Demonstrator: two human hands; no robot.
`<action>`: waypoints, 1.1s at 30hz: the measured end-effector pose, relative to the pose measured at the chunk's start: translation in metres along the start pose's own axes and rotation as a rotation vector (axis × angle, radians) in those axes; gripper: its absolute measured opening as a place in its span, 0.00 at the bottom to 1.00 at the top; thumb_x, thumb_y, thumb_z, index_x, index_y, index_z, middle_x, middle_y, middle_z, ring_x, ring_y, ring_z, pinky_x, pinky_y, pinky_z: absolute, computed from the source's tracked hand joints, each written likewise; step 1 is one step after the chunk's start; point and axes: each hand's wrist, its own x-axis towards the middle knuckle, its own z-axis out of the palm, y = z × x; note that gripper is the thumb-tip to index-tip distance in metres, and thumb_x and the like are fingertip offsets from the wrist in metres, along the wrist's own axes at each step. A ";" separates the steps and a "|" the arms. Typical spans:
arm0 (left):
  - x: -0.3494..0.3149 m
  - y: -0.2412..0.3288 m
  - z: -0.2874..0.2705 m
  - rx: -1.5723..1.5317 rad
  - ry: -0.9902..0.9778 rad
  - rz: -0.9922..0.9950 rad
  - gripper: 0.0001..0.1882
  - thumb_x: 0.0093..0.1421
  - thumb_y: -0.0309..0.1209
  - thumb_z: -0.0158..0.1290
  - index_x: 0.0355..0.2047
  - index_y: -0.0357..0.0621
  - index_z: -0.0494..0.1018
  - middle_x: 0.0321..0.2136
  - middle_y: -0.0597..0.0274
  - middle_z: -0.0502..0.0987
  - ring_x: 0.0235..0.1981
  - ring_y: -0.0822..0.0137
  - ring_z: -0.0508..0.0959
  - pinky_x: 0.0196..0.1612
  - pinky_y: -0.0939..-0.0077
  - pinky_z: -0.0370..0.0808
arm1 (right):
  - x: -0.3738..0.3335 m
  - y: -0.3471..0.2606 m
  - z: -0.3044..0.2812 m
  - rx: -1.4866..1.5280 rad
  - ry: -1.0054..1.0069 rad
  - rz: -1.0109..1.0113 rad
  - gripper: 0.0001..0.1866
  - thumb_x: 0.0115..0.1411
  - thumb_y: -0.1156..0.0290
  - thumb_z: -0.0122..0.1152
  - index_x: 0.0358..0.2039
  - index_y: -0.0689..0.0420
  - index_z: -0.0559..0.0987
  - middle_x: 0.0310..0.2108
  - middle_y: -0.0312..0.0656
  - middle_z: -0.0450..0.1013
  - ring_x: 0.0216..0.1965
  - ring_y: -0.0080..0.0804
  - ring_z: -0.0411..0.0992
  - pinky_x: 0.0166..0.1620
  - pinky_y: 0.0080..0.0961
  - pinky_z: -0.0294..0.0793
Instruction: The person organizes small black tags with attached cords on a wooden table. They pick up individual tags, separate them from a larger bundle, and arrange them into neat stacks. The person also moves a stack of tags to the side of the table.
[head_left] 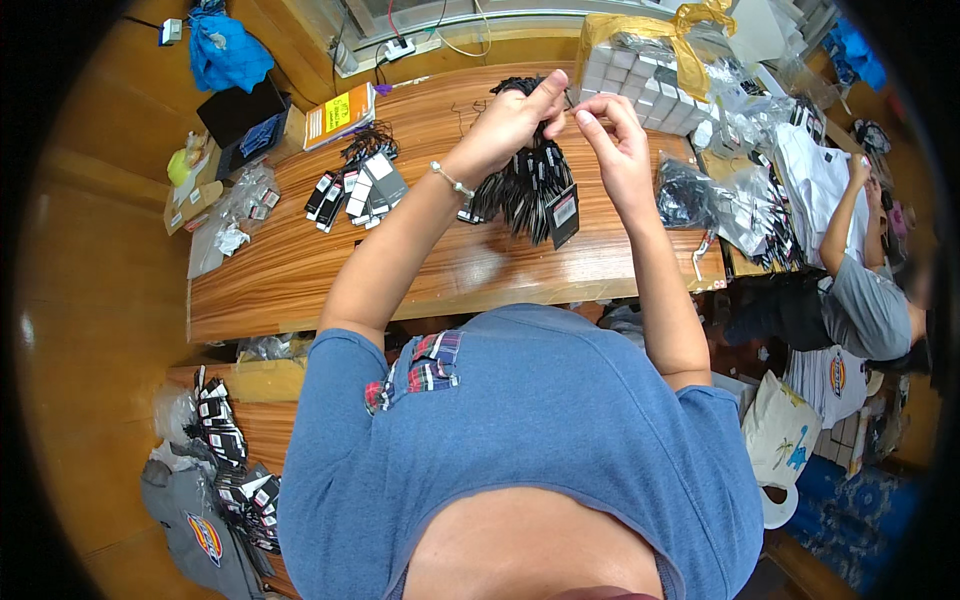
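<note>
My left hand (510, 122) is raised over the middle of the wooden table, its fingers curled round the black strings of a thick bunch of hang tags (528, 190). The tags dangle below it, and one black tag (564, 214) with a white label faces outward at the right side. Close by on the right, my right hand (618, 140) has thumb and forefinger pinched together. Something thin and dark, perhaps a string end, lies between the two hands; it is too small to make out.
Loose black and white tags (372, 190) lie on the table (440, 255) to the left, near an orange-and-white booklet (340, 116). Stacked small white boxes (640, 85) stand at the back right. Plastic bags (688, 190) lie to the right, where another person (868, 300) handles white garments.
</note>
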 end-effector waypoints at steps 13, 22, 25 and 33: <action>-0.032 -0.053 0.043 -0.194 0.179 -0.092 0.25 0.59 0.53 0.38 0.18 0.45 0.65 0.15 0.72 0.63 0.19 0.80 0.59 0.24 0.85 0.59 | -0.057 0.048 0.021 0.712 -0.371 0.369 0.26 0.49 0.69 0.61 0.46 0.60 0.61 0.41 0.39 0.65 0.46 0.27 0.62 0.52 0.23 0.57; -0.038 -0.066 0.033 0.247 -0.034 -0.265 0.30 0.58 0.55 0.36 0.27 0.37 0.70 0.19 0.67 0.69 0.25 0.78 0.66 0.31 0.82 0.66 | -0.049 0.063 0.005 0.677 -0.691 0.729 0.25 0.42 0.68 0.65 0.41 0.65 0.69 0.39 0.41 0.68 0.43 0.27 0.63 0.49 0.22 0.58; -0.035 -0.066 0.030 0.337 -0.016 -0.289 0.31 0.58 0.56 0.36 0.25 0.37 0.71 0.18 0.61 0.72 0.24 0.76 0.70 0.28 0.81 0.68 | -0.047 0.056 0.005 0.687 -0.705 0.769 0.20 0.45 0.68 0.63 0.37 0.64 0.71 0.33 0.40 0.70 0.37 0.26 0.66 0.45 0.21 0.61; -0.026 -0.072 0.027 -0.269 0.027 -0.288 0.25 0.58 0.57 0.32 0.19 0.50 0.56 0.14 0.74 0.54 0.11 0.81 0.54 0.09 0.87 0.60 | -0.047 0.054 0.018 0.638 -0.718 0.882 0.10 0.53 0.66 0.54 0.24 0.60 0.74 0.24 0.38 0.72 0.30 0.22 0.68 0.38 0.16 0.64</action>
